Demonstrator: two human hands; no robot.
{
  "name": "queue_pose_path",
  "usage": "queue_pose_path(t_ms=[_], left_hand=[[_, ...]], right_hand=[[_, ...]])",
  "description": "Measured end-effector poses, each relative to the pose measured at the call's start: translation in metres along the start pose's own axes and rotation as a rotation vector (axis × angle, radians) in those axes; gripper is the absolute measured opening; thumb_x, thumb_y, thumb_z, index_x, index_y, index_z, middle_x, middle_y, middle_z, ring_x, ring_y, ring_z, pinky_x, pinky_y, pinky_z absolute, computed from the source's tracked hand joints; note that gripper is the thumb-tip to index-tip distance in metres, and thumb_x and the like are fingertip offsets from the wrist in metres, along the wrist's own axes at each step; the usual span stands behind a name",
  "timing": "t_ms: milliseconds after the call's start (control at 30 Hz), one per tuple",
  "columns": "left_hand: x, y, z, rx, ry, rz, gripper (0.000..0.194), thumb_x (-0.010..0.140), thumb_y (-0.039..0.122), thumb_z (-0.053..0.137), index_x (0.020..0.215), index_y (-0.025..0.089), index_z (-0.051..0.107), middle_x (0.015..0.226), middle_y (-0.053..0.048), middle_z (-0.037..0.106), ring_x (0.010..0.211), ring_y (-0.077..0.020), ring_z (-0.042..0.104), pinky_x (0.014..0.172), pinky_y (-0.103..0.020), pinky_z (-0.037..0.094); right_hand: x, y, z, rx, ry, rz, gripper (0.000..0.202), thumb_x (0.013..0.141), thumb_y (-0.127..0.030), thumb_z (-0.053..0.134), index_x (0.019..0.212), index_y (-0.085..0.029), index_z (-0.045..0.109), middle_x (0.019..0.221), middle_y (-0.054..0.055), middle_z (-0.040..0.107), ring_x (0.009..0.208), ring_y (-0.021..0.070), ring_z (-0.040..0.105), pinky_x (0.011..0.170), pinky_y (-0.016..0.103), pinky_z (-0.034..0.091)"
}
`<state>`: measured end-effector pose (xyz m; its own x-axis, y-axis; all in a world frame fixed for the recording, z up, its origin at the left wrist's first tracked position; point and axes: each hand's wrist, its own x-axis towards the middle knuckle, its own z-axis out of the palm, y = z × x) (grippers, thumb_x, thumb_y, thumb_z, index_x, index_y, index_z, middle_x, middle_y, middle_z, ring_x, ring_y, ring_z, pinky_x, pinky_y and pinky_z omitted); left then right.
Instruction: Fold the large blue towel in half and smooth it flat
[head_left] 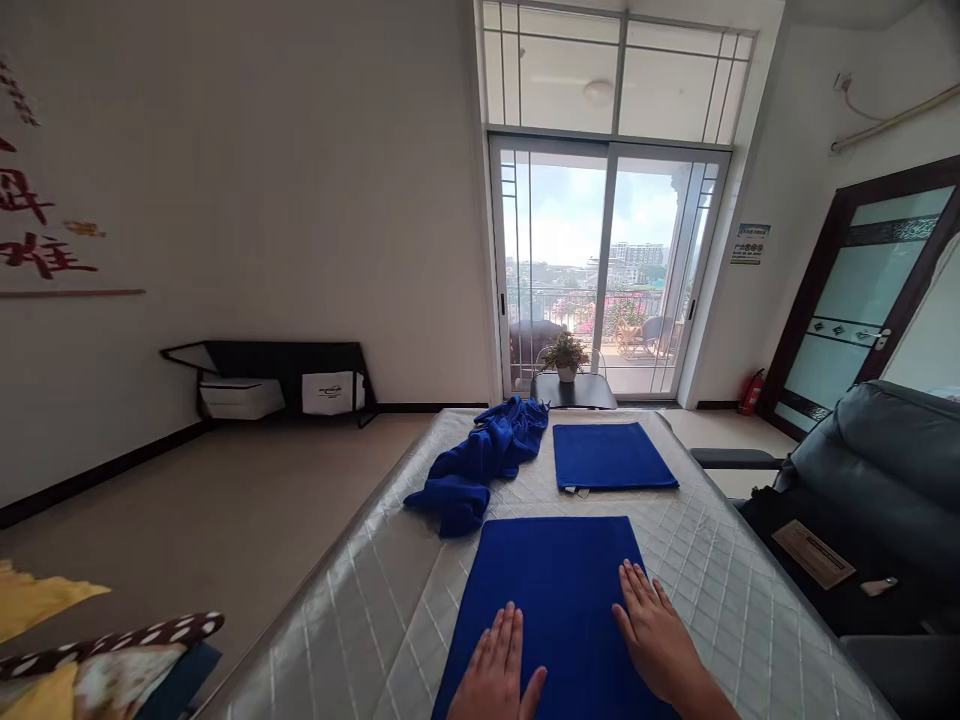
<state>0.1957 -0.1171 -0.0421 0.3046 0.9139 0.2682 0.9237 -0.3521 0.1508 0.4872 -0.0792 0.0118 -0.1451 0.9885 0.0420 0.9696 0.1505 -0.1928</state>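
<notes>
A blue cloth lies spread flat on the quilted mattress, its near end running out of the bottom of the view. My left hand rests palm down on its left part, fingers stretched out and the thumb apart. On its right side my right hand also lies flat, fingertips close to the right edge. Beyond it is a second blue cloth, neat and rectangular, with a small white tag at its near edge. To the left of that, a crumpled heap of blue cloth sprawls across the mattress.
A dark armchair stands close on the right, with a brown card on its seat. Patterned fabrics are at the lower left. Past the mattress, a potted plant stands on a chair before the sliding glass door.
</notes>
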Motion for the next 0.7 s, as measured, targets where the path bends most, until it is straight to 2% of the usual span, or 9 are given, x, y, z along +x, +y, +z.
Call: queue_pose_path(t_ms=[100, 167, 233, 300, 367, 433, 567, 700], left_hand=[[0.055, 0.055, -0.004, -0.099, -0.071, 0.114, 0.069, 0.106, 0.058, 0.029, 0.161, 0.017, 0.038, 0.163, -0.014, 0.045, 0.15, -0.0306, 0.046, 0.119, -0.048, 0.048], [0.084, 0.085, 0.001, -0.154, -0.092, 0.166, 0.068, 0.107, 0.055, 0.028, 0.161, 0.016, 0.037, 0.166, -0.014, 0.041, 0.154, -0.0293, 0.04, 0.124, -0.05, 0.042], [0.103, 0.103, 0.009, -0.181, -0.112, 0.164, 0.067, 0.107, 0.052, 0.027, 0.163, 0.015, 0.034, 0.168, -0.013, 0.037, 0.157, -0.0285, 0.034, 0.127, -0.049, 0.037], [0.112, 0.108, 0.019, -0.189, -0.123, 0.136, 0.067, 0.107, 0.051, 0.026, 0.164, 0.015, 0.031, 0.17, -0.012, 0.033, 0.159, -0.0282, 0.03, 0.129, -0.049, 0.034], [0.112, 0.099, 0.026, -0.181, -0.123, 0.108, 0.068, 0.107, 0.052, 0.025, 0.164, 0.016, 0.029, 0.171, -0.011, 0.03, 0.159, -0.0282, 0.028, 0.13, -0.049, 0.032], [0.104, 0.079, 0.028, -0.147, -0.117, 0.07, 0.069, 0.107, 0.055, 0.025, 0.165, 0.017, 0.027, 0.171, -0.011, 0.03, 0.159, -0.0283, 0.028, 0.129, -0.051, 0.032], [0.076, 0.015, 0.016, -0.041, -0.121, -0.122, 0.076, 0.105, 0.063, 0.023, 0.165, 0.016, 0.026, 0.172, -0.012, 0.028, 0.16, -0.0286, 0.026, 0.129, -0.052, 0.031], [0.043, -0.049, 0.002, 0.016, -0.102, -0.314, 0.089, 0.102, 0.071, 0.021, 0.164, 0.006, 0.023, 0.173, -0.017, 0.022, 0.16, -0.031, 0.024, 0.13, -0.054, 0.026]], right_hand=[[0.016, -0.009, 0.003, -0.044, -0.026, 0.034, 0.065, 0.107, -0.042, 0.026, 0.162, -0.008, 0.033, 0.17, 0.012, 0.025, 0.159, 0.0257, 0.022, 0.129, 0.047, 0.02], [0.02, -0.006, 0.011, -0.055, -0.026, 0.036, 0.065, 0.106, -0.04, 0.027, 0.162, -0.008, 0.034, 0.17, 0.012, 0.024, 0.159, 0.0258, 0.021, 0.129, 0.046, 0.019], [0.02, 0.0, 0.02, -0.046, -0.014, 0.024, 0.063, 0.105, -0.038, 0.027, 0.161, -0.01, 0.037, 0.17, 0.012, 0.027, 0.159, 0.0254, 0.021, 0.129, 0.045, 0.02], [0.02, 0.005, 0.026, -0.031, 0.0, 0.018, 0.063, 0.105, -0.037, 0.026, 0.161, -0.01, 0.038, 0.17, 0.012, 0.029, 0.159, 0.0252, 0.022, 0.129, 0.044, 0.021], [0.019, 0.006, 0.027, -0.017, 0.006, 0.023, 0.065, 0.105, -0.039, 0.024, 0.161, -0.008, 0.036, 0.17, 0.012, 0.027, 0.159, 0.0252, 0.022, 0.129, 0.044, 0.02], [0.02, 0.005, 0.026, 0.0, -0.001, 0.036, 0.067, 0.105, -0.041, 0.022, 0.162, -0.005, 0.033, 0.171, 0.013, 0.025, 0.16, 0.0249, 0.021, 0.13, 0.044, 0.018], [0.022, 0.002, 0.021, 0.047, -0.036, 0.074, 0.07, 0.106, -0.045, 0.019, 0.164, -0.006, 0.027, 0.172, 0.01, 0.02, 0.161, 0.0233, 0.016, 0.131, 0.044, 0.013], [0.022, 0.002, 0.021, 0.085, -0.056, 0.078, 0.072, 0.106, -0.047, 0.018, 0.165, -0.007, 0.026, 0.173, 0.008, 0.018, 0.161, 0.0219, 0.013, 0.131, 0.043, 0.01]])
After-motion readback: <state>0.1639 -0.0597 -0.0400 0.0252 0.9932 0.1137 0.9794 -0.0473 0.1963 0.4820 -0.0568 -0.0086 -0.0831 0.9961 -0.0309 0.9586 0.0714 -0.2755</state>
